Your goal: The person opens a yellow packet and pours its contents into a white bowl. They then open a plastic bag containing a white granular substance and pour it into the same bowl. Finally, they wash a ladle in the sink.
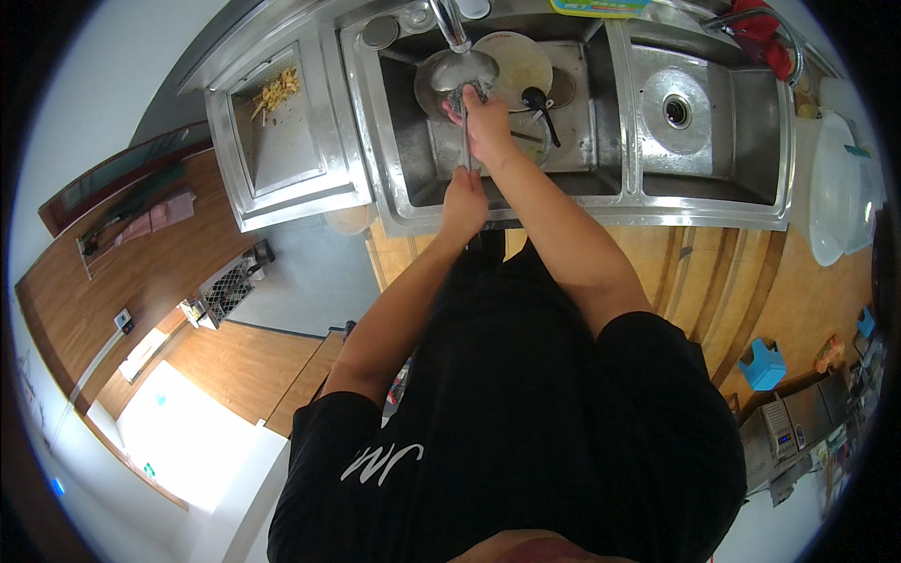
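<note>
My left hand [464, 200] grips the lower end of a long metal handle [465, 144] at the front of the left sink basin. The handle runs up to a round metal ladle head [450, 72] under the faucet [450, 24]. My right hand [487, 123] is closed around a grey steel-wool scrubber [480, 87], pressed to the utensil where handle and head meet. Behind the ladle lies a large pale plate [517, 67]. A black spoon [536, 98] rests right of my right hand, and a clear round dish [538, 144] is partly hidden by my right wrist.
Yellowish food scraps [278, 90] lie in a steel tray [281, 165] on the left. The right basin [739, 119] has a round drain [677, 111]. A red cloth [760, 35] hangs by the far right corner. Translucent plastic tubs [838, 190] stand at the right.
</note>
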Motion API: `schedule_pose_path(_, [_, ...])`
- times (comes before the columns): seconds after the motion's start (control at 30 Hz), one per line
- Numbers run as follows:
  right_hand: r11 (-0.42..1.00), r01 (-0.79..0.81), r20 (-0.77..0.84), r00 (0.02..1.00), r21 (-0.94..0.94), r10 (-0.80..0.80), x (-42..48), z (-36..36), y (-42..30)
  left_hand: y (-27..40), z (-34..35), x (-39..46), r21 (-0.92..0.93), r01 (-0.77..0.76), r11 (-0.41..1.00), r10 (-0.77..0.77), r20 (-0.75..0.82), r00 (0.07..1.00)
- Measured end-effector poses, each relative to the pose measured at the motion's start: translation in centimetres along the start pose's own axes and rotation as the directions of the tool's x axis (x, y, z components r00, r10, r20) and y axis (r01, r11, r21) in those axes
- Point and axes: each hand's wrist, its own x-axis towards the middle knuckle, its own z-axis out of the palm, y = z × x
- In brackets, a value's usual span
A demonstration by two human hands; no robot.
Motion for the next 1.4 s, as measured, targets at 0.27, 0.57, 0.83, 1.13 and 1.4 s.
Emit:
schedule_pose_path(0.27, [0.717,0.139,0.101,0.990,-0.683,-0.096,-0.7,-4.9,2.6,-3.5,0.5,2.9,-0.409,0.374,0.833,-0.210,0.392,0.896])
schedule_pose_path(0.57, [0.740,0.115,-0.181,0.934,-0.663,-0.307,-1.6,-7.6,-2.7,0.8,-4.1,4.1,-0.617,0.759,0.209,-0.148,0.747,0.648])
schedule_pose_path(0.83, [0.014,0.583,0.494,0.701,-0.812,-0.514,2.9,-6.4,-6.3,1.2,-4.1,2.7,-0.496,0.850,-0.174,0.088,0.852,0.516])
schedule_pose_path(1.13, [-0.398,0.641,0.746,0.631,-0.656,-0.213,6.9,-5.3,-5.6,4.2,-5.4,0.3,-0.589,0.792,0.160,-0.122,0.784,0.608])
schedule_pose_path(1.4, [-0.139,0.646,0.661,0.725,-0.750,-0.196,5.1,-4.1,-5.0,4.5,-5.1,-0.2,-0.600,0.758,0.257,-0.212,0.730,0.649])
